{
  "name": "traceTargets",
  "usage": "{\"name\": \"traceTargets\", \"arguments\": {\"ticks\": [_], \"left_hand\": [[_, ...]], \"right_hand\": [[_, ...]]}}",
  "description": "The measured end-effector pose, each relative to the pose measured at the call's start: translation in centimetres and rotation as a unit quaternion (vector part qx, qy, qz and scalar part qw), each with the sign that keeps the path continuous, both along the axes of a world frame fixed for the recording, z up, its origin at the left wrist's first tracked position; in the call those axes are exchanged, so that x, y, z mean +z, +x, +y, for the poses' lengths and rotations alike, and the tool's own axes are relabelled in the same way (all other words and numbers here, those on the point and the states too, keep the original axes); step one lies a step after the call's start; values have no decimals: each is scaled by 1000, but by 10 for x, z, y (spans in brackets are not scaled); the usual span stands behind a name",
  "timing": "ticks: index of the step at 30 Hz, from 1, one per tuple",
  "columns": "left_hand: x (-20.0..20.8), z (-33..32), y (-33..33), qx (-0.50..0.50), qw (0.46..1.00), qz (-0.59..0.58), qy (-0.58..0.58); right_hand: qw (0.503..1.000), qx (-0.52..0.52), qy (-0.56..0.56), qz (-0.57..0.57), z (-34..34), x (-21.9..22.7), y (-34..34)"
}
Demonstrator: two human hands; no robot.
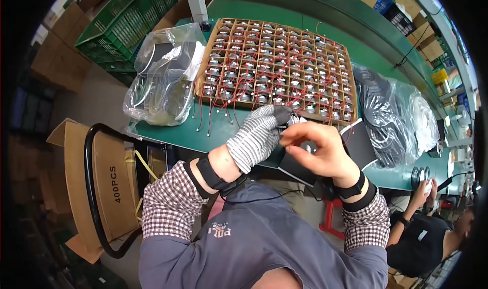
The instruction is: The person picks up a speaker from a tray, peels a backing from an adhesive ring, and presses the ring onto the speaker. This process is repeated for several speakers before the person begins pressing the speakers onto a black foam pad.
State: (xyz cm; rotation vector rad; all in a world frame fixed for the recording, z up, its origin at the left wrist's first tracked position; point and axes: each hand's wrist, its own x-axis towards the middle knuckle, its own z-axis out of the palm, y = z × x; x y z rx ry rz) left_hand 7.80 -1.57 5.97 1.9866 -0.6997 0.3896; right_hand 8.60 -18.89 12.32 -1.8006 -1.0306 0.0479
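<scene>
Brown cardboard carton [94, 187] stands on the floor at far left, open flaps up, with black print on its side; a black tubular chair frame [91, 187] curves across it. Green plastic crates [127, 24] sit further back. On the green surface [168, 134], a clear plastic bag [162, 78] of dark parts lies left of a cardboard divider tray [277, 60]; each cell holds a small round metallic component, and red wire leads hang over the tray's near edge.

Left hand [256, 136] wears a grey striped knit glove with dark fingertips, which close on a small dark component [287, 117] just in front of the tray. Its shape and long axis cannot be told; most of it is hidden. Right hand [317, 149], bare, has thumb and forefinger pinched together beside the same component.

A flat black sheet [356, 144] lies under the hands. Further right, a second clear bag [394, 118] holds black coiled parts. Another person [427, 228] sits at lower right.
</scene>
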Motion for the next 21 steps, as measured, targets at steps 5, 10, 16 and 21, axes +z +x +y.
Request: {"name": "traceTargets", "arguments": {"ticks": [5, 10, 16, 21], "left_hand": [[-33, -2, -16, -35, 898, 307, -313], [-20, -8, -30, -132, 665, 559, -478], [-27, -15, -31, -158, 633, 594, -471], [-32, -17, -28, -149, 632, 612, -451]], "right_hand": [[946, -219, -106, 214, -26, -40, 7], [915, -267, -257, 161, -33, -72, 16], [914, -259, -284, 129, -24, -79, 17], [914, -254, -285, 134, -24, -80, 18]]}}
